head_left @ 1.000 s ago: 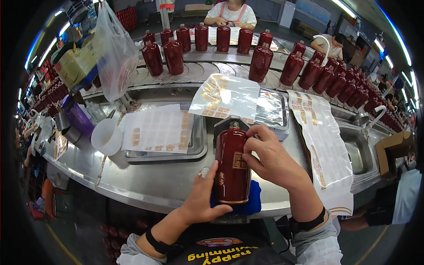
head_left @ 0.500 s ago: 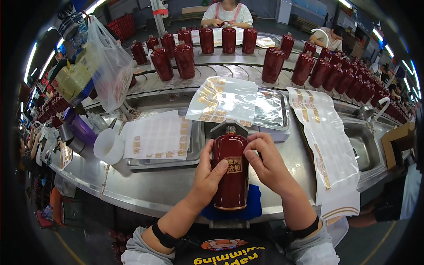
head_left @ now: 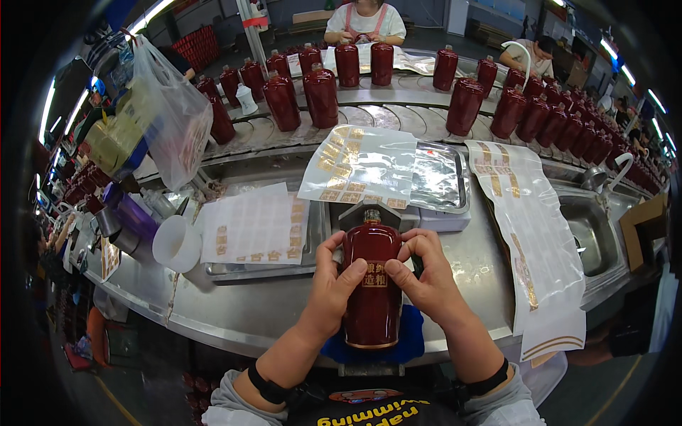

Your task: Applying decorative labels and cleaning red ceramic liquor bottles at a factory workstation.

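A dark red glossy bottle point(head_left: 371, 312) lies tilted toward me on a blue cloth point(head_left: 412, 330), its neck at a metal bracket point(head_left: 346, 213). A square gold label point(head_left: 374, 275) sits on its front. My left hand point(head_left: 328, 284) is closed around the bottle's left side, thumb at the label's left edge. On the other side my right hand point(head_left: 430, 277) grips with curled fingers, its thumb pressing by the label's right edge. Beyond the bottle lies a translucent sheet of gold labels point(head_left: 362, 163), partly over a metal tray point(head_left: 444, 177).
Left stands another tray with a label sheet point(head_left: 252, 224), beside a white cup point(head_left: 176, 245) and a hanging plastic bag point(head_left: 174, 113). Label strips point(head_left: 526, 234) drape at right, near a sink point(head_left: 593, 234). Red bottles ride the conveyor point(head_left: 391, 117) behind; a co-worker point(head_left: 366, 25) sits across.
My right thumb has come down onto the bottle's front by the label. On the conveyor, near bottles have shifted right and far ones left; a small white object has appeared among the left bottles.
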Available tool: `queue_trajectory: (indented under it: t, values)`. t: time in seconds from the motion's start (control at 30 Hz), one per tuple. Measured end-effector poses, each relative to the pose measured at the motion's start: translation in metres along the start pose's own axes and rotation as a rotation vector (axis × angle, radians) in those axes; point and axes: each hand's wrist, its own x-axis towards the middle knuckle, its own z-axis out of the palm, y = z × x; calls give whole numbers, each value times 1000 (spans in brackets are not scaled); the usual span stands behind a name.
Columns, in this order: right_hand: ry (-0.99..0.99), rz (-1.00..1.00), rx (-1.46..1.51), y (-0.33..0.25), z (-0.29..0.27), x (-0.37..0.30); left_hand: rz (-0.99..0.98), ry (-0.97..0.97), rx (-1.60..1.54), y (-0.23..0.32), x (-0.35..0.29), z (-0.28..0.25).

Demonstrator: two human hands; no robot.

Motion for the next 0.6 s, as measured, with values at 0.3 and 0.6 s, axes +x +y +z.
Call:
queue_trajectory:
  t: [0.3,0.6]
  values:
    - [37,-11,8,3,3,-2,-9,-14,39,2,-2,-1]
    - [35,13,13,4,12,2,26,-7,68,0,1,-8]
